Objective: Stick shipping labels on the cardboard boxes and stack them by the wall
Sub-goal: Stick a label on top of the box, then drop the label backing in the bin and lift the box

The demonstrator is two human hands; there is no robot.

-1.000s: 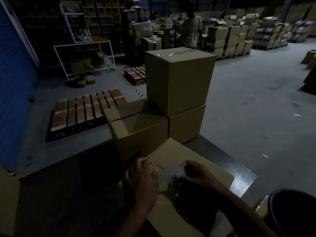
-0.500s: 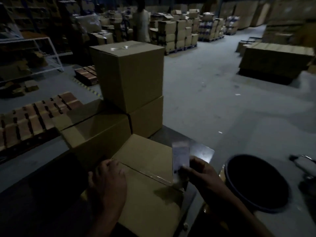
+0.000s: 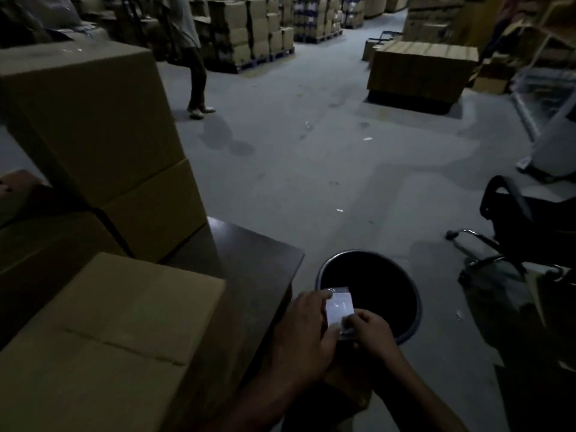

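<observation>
We find both hands over the round black bin (image 3: 402,310), which we take as our landmark; it stands on the floor just right of the dark table (image 3: 249,260). Our left hand (image 3: 307,333) holds a small pale shipping label (image 3: 340,310) along its left edge, fingers curled round it. Our right hand (image 3: 371,333) pinches the label's lower right corner between thumb and fingertips. The label sits above the bin's near left rim, well clear of any box. Left of the bin, on the table, lies a taped cardboard box (image 3: 118,338); beyond it more boxes are stacked (image 3: 93,126), the topmost upright. Right of the bin stands a wheeled chair (image 3: 523,238). Far beyond the bin a person (image 3: 193,57) walks among pallets of cartons (image 3: 420,70). Lighting is dim; print on the label is unreadable.
</observation>
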